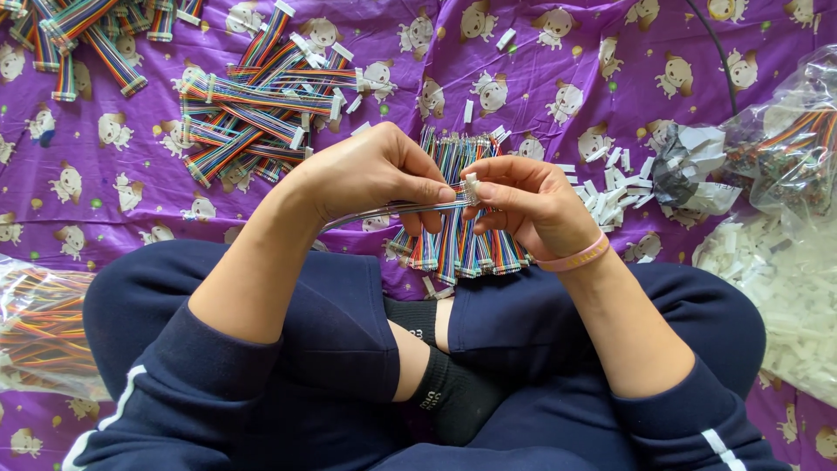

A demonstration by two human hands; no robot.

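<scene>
Head view: left hand (375, 174) pinches a rainbow ribbon cable (384, 212) at frame centre, while right hand (527, 205) grips the small white connector (472, 187) at the cable's end. Directly beneath the hands lies a bundle of ribbon cables (458, 240) on the purple printed cloth (131, 192); loose white connectors (615, 179) sit right of centre.

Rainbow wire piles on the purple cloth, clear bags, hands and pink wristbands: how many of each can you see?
Rainbow wire piles out on the cloth: 3, top left, middle, under the hands
Clear plastic bags: 3, left, upper right, lower right
Hands: 2, left hand, right hand
Pink wristband: 1
Total: 9
</scene>
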